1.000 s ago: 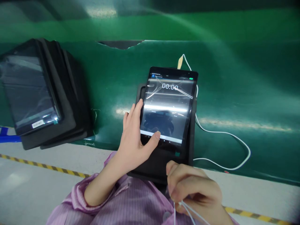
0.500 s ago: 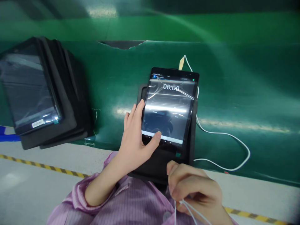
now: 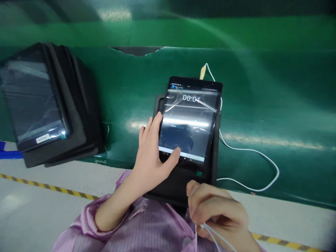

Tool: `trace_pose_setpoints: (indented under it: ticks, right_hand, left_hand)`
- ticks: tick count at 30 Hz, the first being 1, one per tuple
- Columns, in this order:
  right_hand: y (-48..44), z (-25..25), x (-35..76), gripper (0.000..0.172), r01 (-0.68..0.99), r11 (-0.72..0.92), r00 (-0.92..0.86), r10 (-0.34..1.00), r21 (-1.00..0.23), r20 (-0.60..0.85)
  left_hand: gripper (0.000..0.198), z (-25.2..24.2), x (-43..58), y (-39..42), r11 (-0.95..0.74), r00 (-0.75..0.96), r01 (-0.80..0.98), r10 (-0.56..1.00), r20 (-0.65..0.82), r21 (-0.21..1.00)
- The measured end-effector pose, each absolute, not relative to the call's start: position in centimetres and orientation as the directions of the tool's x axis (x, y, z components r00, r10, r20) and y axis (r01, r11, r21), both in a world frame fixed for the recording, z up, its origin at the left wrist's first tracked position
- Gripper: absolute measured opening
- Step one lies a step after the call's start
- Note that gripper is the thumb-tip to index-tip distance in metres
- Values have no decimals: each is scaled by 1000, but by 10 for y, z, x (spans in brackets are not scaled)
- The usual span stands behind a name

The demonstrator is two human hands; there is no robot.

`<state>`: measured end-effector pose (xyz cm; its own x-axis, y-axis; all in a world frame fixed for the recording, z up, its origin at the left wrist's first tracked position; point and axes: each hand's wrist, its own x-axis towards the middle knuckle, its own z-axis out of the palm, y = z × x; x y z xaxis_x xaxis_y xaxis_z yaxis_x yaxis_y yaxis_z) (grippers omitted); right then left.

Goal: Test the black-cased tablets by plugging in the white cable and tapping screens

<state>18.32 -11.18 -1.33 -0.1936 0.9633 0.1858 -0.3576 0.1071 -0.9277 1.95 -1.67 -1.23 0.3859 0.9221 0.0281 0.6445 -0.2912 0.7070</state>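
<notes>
The one clear change is on the tablet (image 3: 191, 122): its counter now reads 00:01, where half a second ago it showed 00:00. Everything else looks as it did then.

The tablet lies tilted on a black foam tray (image 3: 181, 183), at the near edge of the green belt (image 3: 262, 87), right in front of the person. The left hand (image 3: 151, 154) holds it as before, with the fingers laid along the left edge and the thumb pressed on the lower part of the screen, so the hand is clasping the tablet's side.

A white cable (image 3: 251, 150) runs from a pale plug (image 3: 202, 71) at the tablet's top edge, down past its right side. It loops wide across the belt and comes back behind the tray.

The right hand (image 3: 217, 213) stays low, just in front of the tray, with the fingers curled tight and pinching thin strands of that white cable. The tray hides how those strands join the loop.

Well to the left, a stack of dark tablets in foam trays (image 3: 44, 105) leans on the belt, unmoved. A strip of yellow-and-black tape (image 3: 52, 187) runs along the pale ledge below it. A pink striped sleeve (image 3: 147, 227) covers the left forearm.
</notes>
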Motion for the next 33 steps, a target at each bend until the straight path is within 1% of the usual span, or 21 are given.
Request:
trace_pose_setpoints:
  ticks: [12, 33]
  right_hand:
    - [-115, -17, 183, 19, -381, 97, -197, 963, -920, 183]
    - [-113, -14, 184, 18, -354, 100, -193, 965, -930, 177]
  left_hand:
    - [73, -11, 20, -17, -285, 382, 645, 924, 25, 709]
    - [72, -12, 20, -17, -289, 381, 649, 924, 29, 704]
